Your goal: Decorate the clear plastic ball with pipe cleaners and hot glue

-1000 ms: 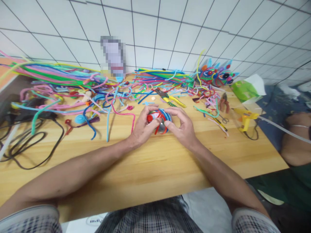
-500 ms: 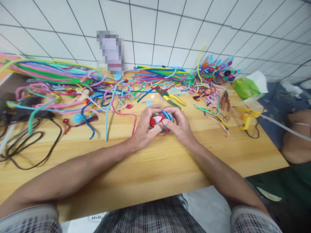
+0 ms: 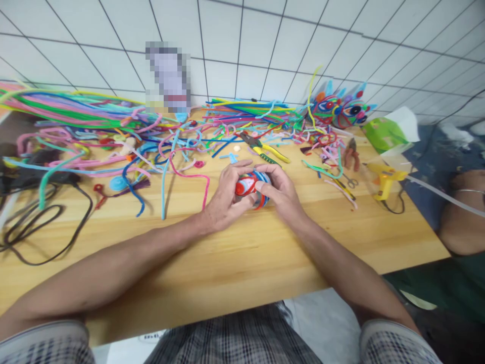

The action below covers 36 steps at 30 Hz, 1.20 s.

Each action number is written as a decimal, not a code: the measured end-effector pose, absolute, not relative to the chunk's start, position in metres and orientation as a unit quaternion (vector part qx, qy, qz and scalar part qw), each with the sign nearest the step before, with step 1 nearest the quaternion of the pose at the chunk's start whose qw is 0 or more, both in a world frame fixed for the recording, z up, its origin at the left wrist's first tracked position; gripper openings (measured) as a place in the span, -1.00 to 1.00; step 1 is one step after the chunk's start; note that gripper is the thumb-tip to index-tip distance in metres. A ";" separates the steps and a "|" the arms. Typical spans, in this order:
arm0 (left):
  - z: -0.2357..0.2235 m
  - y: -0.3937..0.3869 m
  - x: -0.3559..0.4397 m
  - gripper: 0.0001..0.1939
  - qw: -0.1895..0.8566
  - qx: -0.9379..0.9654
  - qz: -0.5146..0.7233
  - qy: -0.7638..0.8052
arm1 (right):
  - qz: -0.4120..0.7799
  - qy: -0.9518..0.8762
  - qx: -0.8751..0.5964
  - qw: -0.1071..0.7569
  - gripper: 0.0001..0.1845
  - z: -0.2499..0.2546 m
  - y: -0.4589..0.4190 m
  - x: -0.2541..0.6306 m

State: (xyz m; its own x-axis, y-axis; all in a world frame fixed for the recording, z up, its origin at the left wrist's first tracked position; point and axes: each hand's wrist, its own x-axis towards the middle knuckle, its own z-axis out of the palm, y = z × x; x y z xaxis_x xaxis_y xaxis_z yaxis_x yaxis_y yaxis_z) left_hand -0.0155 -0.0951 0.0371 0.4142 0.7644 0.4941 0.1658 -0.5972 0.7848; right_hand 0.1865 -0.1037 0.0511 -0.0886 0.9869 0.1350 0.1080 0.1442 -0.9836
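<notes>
At the far left one black cord is looping on the table, and a heap of stems (too tangled for counting) is spreading along the wall. One blue disc is lying before the heap; to its right one pink stem is ending near the left hand. Those fingers are curling around one red, white and blue craft, which both hands are grasping over the middle of the table. Just behind it, one yellow pliers is lying. The right hand is gripping the craft's other side with thumb and fingers. Farther right, two figures are standing by the wall, with one red pliers and one scissors lying before them. One yellow glue gun is resting near the right edge, one green packet is lying behind it, and another person's limb is showing beyond.
</notes>
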 end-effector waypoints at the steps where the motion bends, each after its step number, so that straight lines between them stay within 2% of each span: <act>1: 0.038 -0.095 -0.016 -0.51 0.333 0.773 0.447 0.303 | 0.454 -0.582 -0.472 0.482 -0.56 0.051 -0.104 0.186; 9: 0.037 -0.095 -0.013 -0.58 0.344 0.755 0.463 0.311 | 0.461 -0.567 -0.472 0.493 -0.56 0.052 -0.106 0.183; 16: 0.039 -0.097 -0.014 -0.62 0.351 0.750 0.466 0.314 | 0.515 -0.513 -0.463 0.507 -0.59 0.053 -0.100 0.185; 27: 0.040 -0.096 -0.011 -0.63 0.346 0.747 0.470 0.319 | 0.417 -0.606 -0.475 0.483 -0.59 0.060 -0.106 0.189; 36: 0.038 -0.095 -0.012 -0.58 0.353 0.749 0.467 0.311 | 0.444 -0.582 -0.485 0.479 -0.61 0.062 -0.105 0.185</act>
